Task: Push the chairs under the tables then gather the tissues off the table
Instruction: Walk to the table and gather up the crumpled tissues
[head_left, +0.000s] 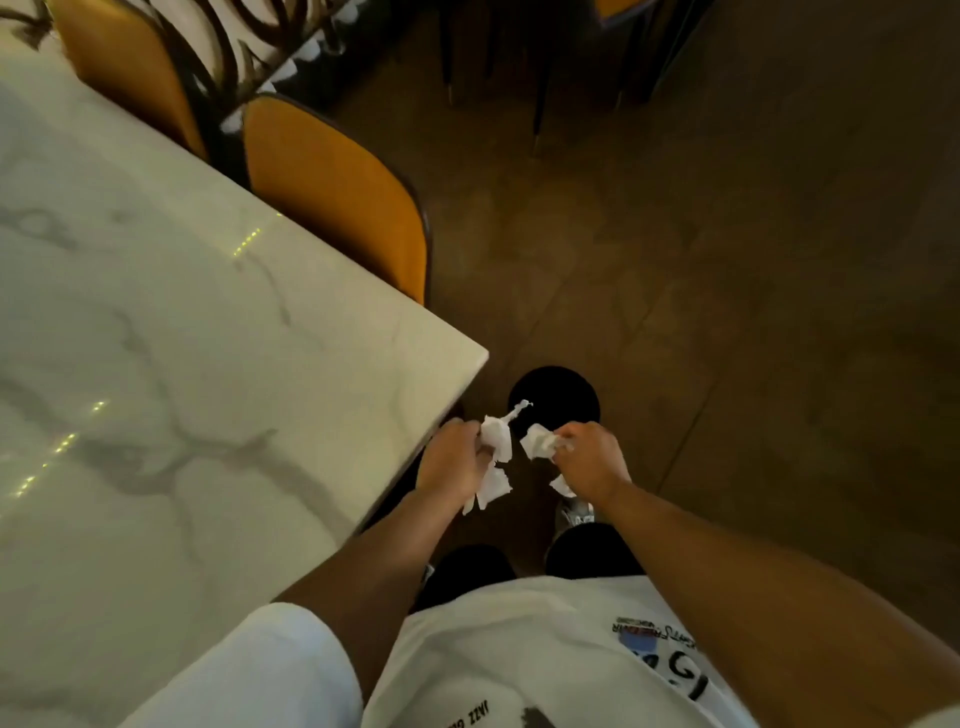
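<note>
Head view: left hand clutching crumpled tissues, right hand pinching second tissue wad, both held off worktop corner over round black bin, probably for dropping. Orange chairs tucked against worktop edge.

We hold both arms stretched down in front, left hand and right hand close together, fingers curled tight.
</note>
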